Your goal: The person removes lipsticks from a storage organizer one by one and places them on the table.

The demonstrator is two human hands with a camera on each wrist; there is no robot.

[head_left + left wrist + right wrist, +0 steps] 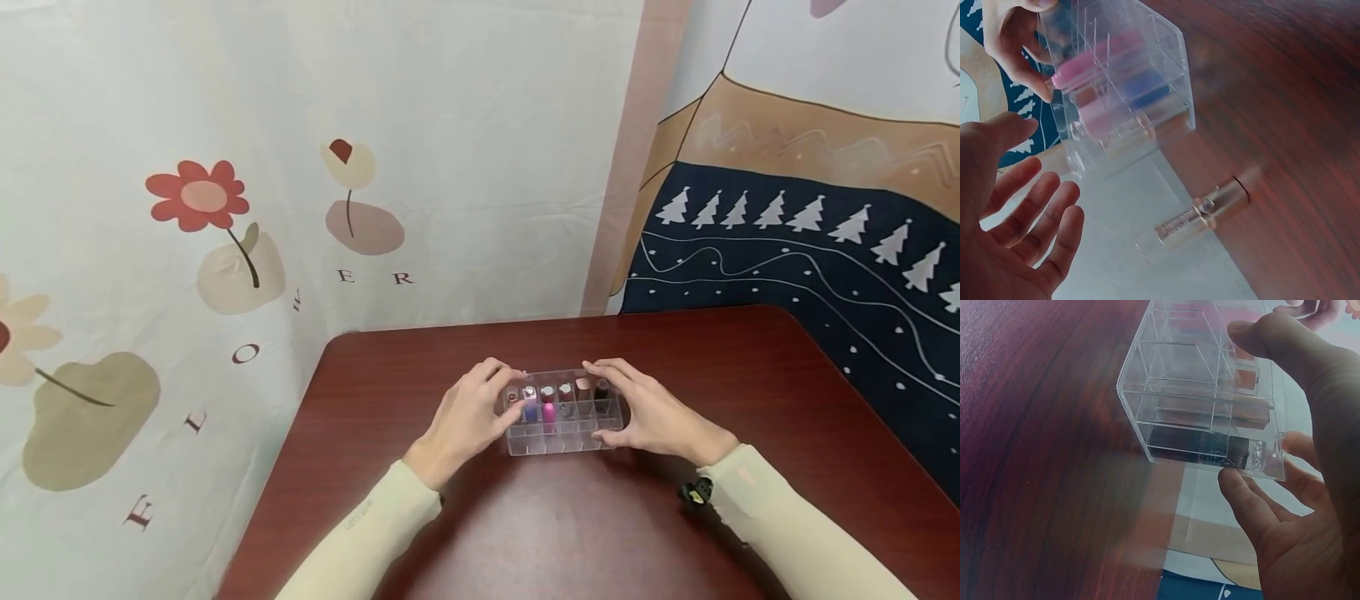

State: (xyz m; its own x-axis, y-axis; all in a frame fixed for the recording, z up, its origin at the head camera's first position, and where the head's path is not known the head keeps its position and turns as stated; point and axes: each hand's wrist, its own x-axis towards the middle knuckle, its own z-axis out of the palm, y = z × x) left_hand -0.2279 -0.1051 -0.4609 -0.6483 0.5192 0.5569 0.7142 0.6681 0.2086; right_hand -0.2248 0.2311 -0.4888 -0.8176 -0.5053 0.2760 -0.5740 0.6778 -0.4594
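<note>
A clear divided lipstick organizer [564, 440] stands on the table with several lipstick tubes upright in its rear compartments. A bright pink tube [549, 413] stands ahead of the back row, and a dark tube [1197, 447] is in the right end. My right hand [660, 412] grips the organizer's right end, thumb at the front and fingers at the side and back. My left hand [1016, 219] is beside the left end, its fingers loosely bent and holding nothing. Close to it, a gold lipstick tube with a clear end [1200, 215] stands on the table outside the organizer.
The reddish-brown wooden table [525, 533] meets a pale flower-printed cloth [465, 167] at the back and left. A dark tree-patterned cloth [795, 258] hangs along the right. A black band [696, 493] shows at my right wrist.
</note>
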